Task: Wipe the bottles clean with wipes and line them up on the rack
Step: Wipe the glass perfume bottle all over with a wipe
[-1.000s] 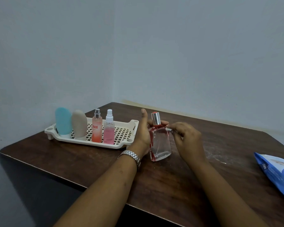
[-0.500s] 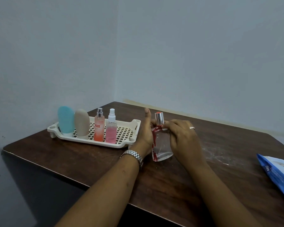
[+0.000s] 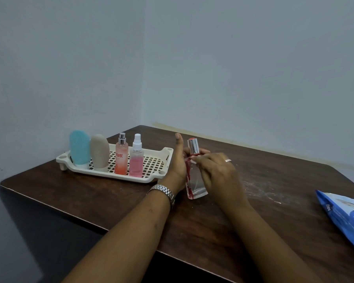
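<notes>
A glass bottle (image 3: 194, 180) with a silver cap and red trim stands upright near the middle of the table (image 3: 90, 193), just off the right end of the rack (image 3: 110, 176) and held between both hands. The left hand (image 3: 177, 166) grips it from the left side, fingers wrapped round the back of the neck and thumb sticking straight up; a metal watch (image 3: 164, 190) sits on that wrist. The right hand (image 3: 217, 176), with a ring (image 3: 228, 160) on one finger, has its fingers curled in and pinches a small bit of white wipe (image 3: 193, 159) against the bottle's shoulder.

The cream rack lies along the table's far left edge. Four bottles stand on it in a row, from its left end: a blue bottle (image 3: 79, 148) and a beige bottle (image 3: 99, 151) touching each other, both cap down, then an orange spray bottle (image 3: 121, 158) and a pink spray bottle (image 3: 136, 160) just beside it. The rack's right part holds nothing.

A blue pack of wipes (image 3: 345, 213) lies at the table's right edge, well apart from the hands
</notes>
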